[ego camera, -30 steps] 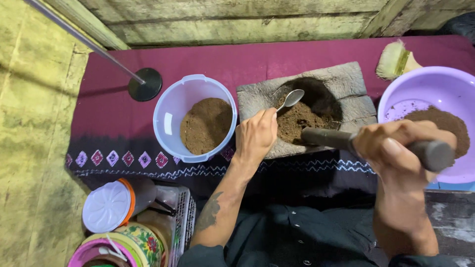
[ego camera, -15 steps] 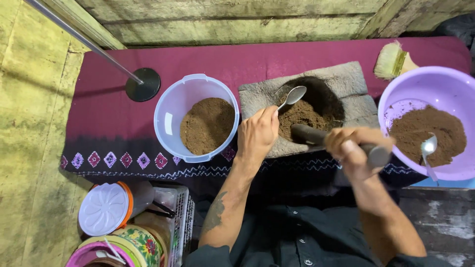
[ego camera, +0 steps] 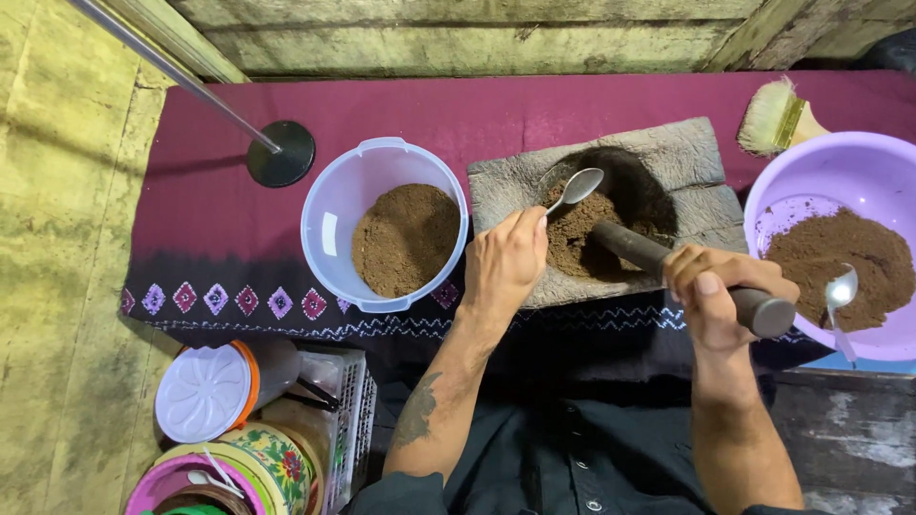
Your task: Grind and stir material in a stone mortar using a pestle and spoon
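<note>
Slanting from the lower right up into the hollow of the rough stone mortar (ego camera: 668,162) at frame centre, the dark pestle (ego camera: 658,257) was clenched in the right hand (ego camera: 716,296). The left hand (ego camera: 504,262), just left of it, pinched a metal spoon (ego camera: 572,189) over coarse brown powder (ego camera: 582,234).

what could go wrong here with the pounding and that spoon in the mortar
The left hand holds a spoon inside the stone mortar right beside the pestle gripped by the right hand; a stroke might hit the spoon or the fingers. Brown powder sits heaped near the rim and may spill onto the maroon cloth.
</note>
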